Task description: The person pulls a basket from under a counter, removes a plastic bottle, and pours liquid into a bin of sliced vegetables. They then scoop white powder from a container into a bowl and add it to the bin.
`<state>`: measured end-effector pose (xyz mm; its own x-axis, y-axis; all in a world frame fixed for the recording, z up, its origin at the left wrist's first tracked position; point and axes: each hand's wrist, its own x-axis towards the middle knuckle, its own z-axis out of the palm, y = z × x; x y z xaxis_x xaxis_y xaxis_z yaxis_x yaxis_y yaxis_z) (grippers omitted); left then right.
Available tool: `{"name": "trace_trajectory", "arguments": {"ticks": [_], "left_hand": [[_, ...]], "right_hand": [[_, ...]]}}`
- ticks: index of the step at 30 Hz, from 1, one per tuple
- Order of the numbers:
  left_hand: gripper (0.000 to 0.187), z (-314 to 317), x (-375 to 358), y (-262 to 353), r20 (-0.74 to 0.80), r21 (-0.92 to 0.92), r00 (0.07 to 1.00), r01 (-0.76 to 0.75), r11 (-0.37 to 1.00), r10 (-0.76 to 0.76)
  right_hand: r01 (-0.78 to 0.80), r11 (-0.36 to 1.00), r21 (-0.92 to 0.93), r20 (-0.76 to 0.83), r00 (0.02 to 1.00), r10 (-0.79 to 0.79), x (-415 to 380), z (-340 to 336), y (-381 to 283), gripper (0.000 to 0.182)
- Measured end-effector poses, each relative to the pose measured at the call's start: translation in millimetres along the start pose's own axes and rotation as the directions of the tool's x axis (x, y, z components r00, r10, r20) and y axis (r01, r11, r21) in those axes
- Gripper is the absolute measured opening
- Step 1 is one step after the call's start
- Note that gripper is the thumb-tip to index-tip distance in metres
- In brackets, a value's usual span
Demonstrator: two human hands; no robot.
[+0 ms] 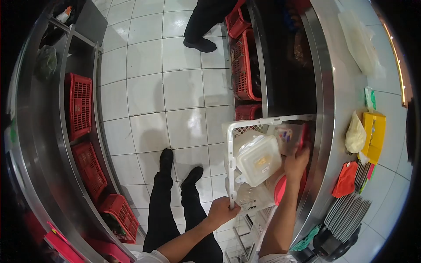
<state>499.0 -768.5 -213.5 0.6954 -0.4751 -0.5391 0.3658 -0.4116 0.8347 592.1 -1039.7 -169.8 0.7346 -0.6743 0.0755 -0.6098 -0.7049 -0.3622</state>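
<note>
A white plastic basket is pulled out from the steel shelf, held over the floor. My left hand is closed on its near left corner, fingers wrapped round the rim. Inside lies a white lidded food container with a yellowish label, above other pale containers. My right hand reaches into the basket's right side, its fingers closed on a clear container with a red lid, which seems to stand on edge. A round red lid shows beside my right forearm, which partly hides it.
Red crates stand on the shelf ahead, and more red crates line the left shelf. Another person's leg is farther up the aisle. On the right counter are a yellow bin, a red cloth and stacked plates.
</note>
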Motion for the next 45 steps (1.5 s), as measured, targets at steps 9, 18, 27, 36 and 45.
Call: {"name": "trace_trajectory", "arguments": {"ticks": [9,18,27,36,45], "left_hand": [[0.024,-7,3,-2,0.057,0.017,0.998,-0.038,0.999,0.037],[0.022,5,2,-18,0.046,0.033,0.999,-0.018,0.999,0.017],[0.021,3,5,-14,0.046,0.050,0.998,-0.041,0.998,0.039],[0.025,20,38,25,0.034,0.101,0.973,-0.230,0.968,0.228],[0.041,93,116,68,0.188,0.027,0.916,-0.366,0.930,0.355]], "right_hand": [[-0.347,0.896,-0.278,0.124,0.912,0.391,-2,-13,59,0.041],[-0.378,0.828,-0.415,-0.009,0.912,0.411,12,1,79,0.075],[-0.198,0.928,-0.315,0.071,0.970,0.231,17,9,49,0.057],[0.103,0.973,-0.208,-0.038,0.993,-0.113,-24,-19,-59,0.037],[-0.128,0.662,0.738,0.109,0.992,0.071,-286,-55,-60,0.049]]}}
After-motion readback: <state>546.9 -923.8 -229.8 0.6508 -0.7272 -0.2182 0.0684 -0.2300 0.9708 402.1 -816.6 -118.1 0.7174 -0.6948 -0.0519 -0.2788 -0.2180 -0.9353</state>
